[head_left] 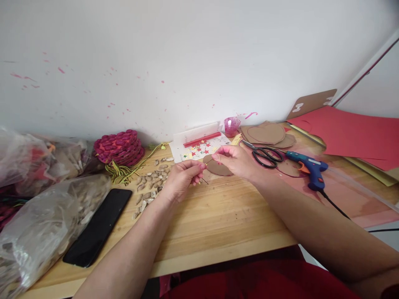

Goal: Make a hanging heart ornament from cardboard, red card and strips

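My left hand (187,174) pinches a thin yellow-and-dark cord (205,165) above the table's middle. Fingertips of my right hand (229,158) are closed on the same cord, a short way to the right. One dark end hangs below my left fingers. Just behind and under the hands lies a round cardboard piece (220,168), partly covered by my right hand. Peanut shells (152,182) are spread to the left of my left hand. Black-handled scissors (264,155) rest to the right of my right hand.
A blue glue gun (311,168) with a cable lies at right, near red paper sheets (352,128). Behind are cut cardboard shapes (264,133), a pink-stained cup (232,126) and small stars on white paper (179,145). At left are a phone (98,228), plastic bags (52,224) and a magenta stack (118,147).
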The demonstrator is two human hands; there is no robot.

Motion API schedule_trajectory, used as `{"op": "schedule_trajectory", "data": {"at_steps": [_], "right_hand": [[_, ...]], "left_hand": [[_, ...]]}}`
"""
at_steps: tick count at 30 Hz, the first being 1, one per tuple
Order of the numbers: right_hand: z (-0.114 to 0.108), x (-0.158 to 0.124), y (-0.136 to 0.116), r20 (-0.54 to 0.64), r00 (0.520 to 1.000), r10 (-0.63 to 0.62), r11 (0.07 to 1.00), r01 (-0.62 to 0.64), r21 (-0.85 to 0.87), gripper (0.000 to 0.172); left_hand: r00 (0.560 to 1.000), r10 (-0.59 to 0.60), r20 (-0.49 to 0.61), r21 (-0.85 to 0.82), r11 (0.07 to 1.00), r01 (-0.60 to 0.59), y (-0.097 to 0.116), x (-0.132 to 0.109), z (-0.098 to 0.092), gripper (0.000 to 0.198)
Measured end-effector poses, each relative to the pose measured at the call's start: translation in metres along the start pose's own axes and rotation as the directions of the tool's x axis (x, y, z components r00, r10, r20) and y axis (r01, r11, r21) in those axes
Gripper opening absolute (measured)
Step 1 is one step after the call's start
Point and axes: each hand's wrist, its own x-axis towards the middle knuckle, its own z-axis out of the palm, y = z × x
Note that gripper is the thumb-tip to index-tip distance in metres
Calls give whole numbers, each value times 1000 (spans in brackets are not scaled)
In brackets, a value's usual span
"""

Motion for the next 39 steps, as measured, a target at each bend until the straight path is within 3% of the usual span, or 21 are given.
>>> {"op": "schedule_trajectory", "data": {"at_steps": [5,7,9,11,14,17,22,28,34,39], "right_hand": [[-6,7,6,-218,976,29,1000,-29,3,24],[-6,5,4,-231,973,20,998,-7,57,29],[-2,0,-2,-106,994,34,994,-23,110,38],[5,-7,-7,99,989,110,982,-124,145,37],[20,-16,-10,364,919,150,925,-260,276,35],[29,-20,-7,459,879,126,897,-299,326,36],[27,-17,-4,325,933,157,956,-226,188,17],[21,-16,-8,206,978,38,997,-51,57,13],[13,-16,-15,134,984,-116,977,137,-160,8],[3,-16,-20,103,987,-123,964,143,-224,6]], "left_hand": [[999,0,-43,-42,999,-2,2,3,-3,36],[998,-5,-54,-65,998,2,2,4,-4,38],[998,-10,-59,-91,996,5,2,3,-4,40],[999,-14,-50,-122,992,7,2,3,-4,41],[1000,-16,-23,-172,985,11,2,1,-2,41],[1000,-17,-9,-187,982,15,2,1,0,42],[998,23,-61,-115,993,-30,-1,3,0,45],[973,210,-97,104,974,-200,-8,9,-7,34],[955,286,-73,338,908,-246,-8,9,-10,28],[949,314,-14,509,820,-263,-5,6,-11,19]]}}
